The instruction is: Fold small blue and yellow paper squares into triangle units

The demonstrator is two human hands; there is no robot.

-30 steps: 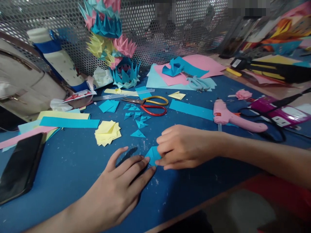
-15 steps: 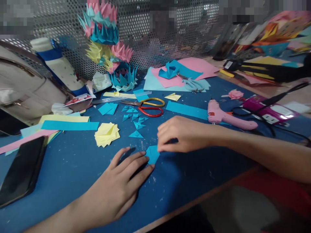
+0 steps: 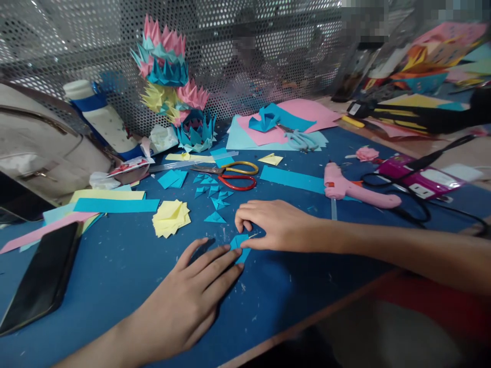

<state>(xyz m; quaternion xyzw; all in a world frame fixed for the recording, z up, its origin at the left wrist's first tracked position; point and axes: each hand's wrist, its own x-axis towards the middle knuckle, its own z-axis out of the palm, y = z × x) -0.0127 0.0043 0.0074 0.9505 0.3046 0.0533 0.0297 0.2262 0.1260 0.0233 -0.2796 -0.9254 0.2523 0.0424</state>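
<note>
A small folded piece of blue paper (image 3: 240, 242) lies flat on the blue tabletop, its edges partly covered by my fingers. My left hand (image 3: 195, 286) is stretched out, palm down, with its fingertips pressing on the paper's left and near side. From the right, my right hand (image 3: 274, 225) reaches over with curled fingers, its thumb on the paper's right edge; a thin pale edge shows beside that thumb. Just beyond the hands are several small folded blue triangles (image 3: 215, 217). A stack of yellow paper squares (image 3: 171, 218) sits to their left.
Scissors (image 3: 230, 174) with yellow and red handles lie beyond the triangles. At right are a pink glue gun (image 3: 356, 189) and a purple device with cables (image 3: 418, 176). A phone (image 3: 42, 271) and paper strips (image 3: 115, 205) lie left. Folded-paper crowns (image 3: 164, 66) stand stacked behind.
My right hand has shifted left over the paper, and its thumb has come onto the right edge. My left hand stays almost in place. The view has tilted slightly.
</note>
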